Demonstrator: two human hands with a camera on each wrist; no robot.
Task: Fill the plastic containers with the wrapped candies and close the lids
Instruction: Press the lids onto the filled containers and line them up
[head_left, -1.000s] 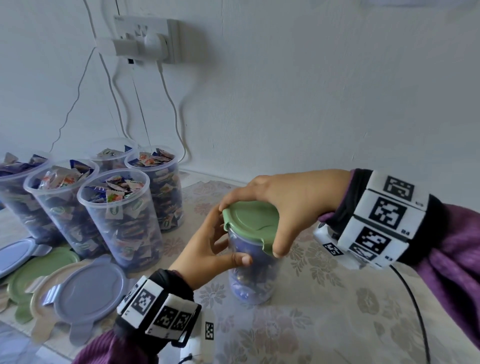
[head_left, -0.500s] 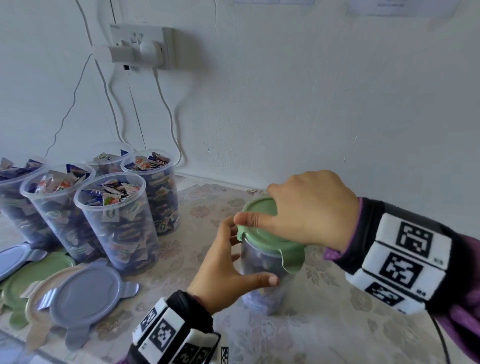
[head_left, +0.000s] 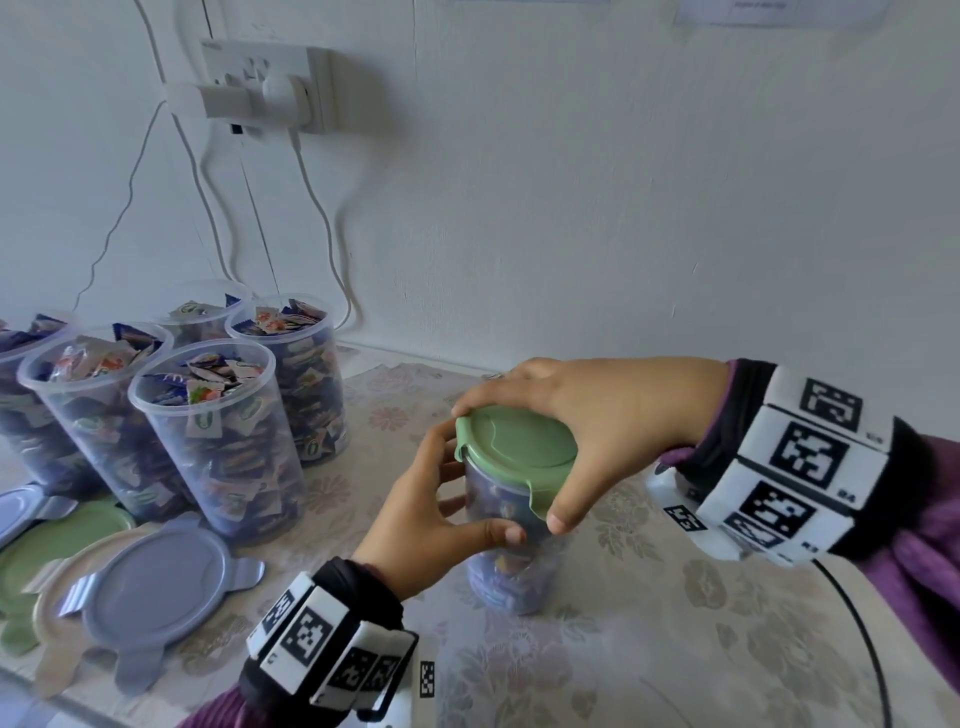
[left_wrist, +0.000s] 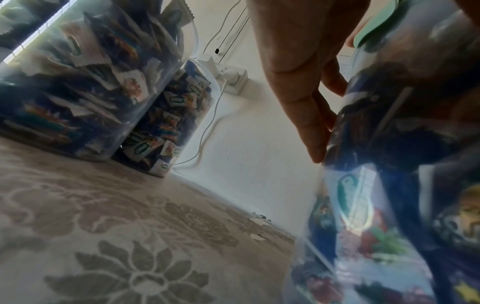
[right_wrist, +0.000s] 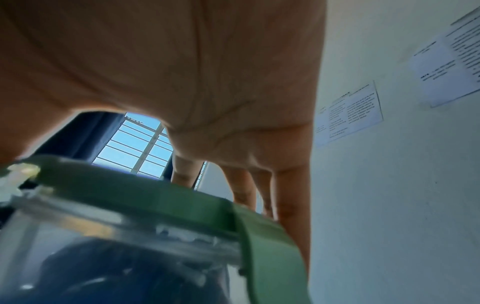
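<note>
Gripping the clear container (head_left: 511, 551) around its side with our left hand (head_left: 431, 514), thumb across the front and fingers curled round the back. It stands upright on the flowered tablecloth (head_left: 649, 623), packed with wrapped candies (left_wrist: 369, 236), well right of the other tubs. Our right hand (head_left: 597, 421) arches over the green lid (head_left: 519, 447), fingertips curled onto the far rim and the thumb pressing a side flap down against the wall. We see the lid sitting on the container's mouth; the right wrist view shows its green rim (right_wrist: 145, 197) over the clear lip and one flap folded down. We can't tell if every flap is latched.

At left, five open containers (head_left: 218, 431) stand clustered near the wall, all filled with candies to the top, no lids on. In front of them loose lids lie overlapping on the cloth: a grey-blue lid (head_left: 156, 587) on top, a cream one (head_left: 49, 608) under it, a green one (head_left: 57, 540) behind, another grey-blue at the left edge. A wall socket (head_left: 265, 85) with plugs and white cables hangs above the tubs.
</note>
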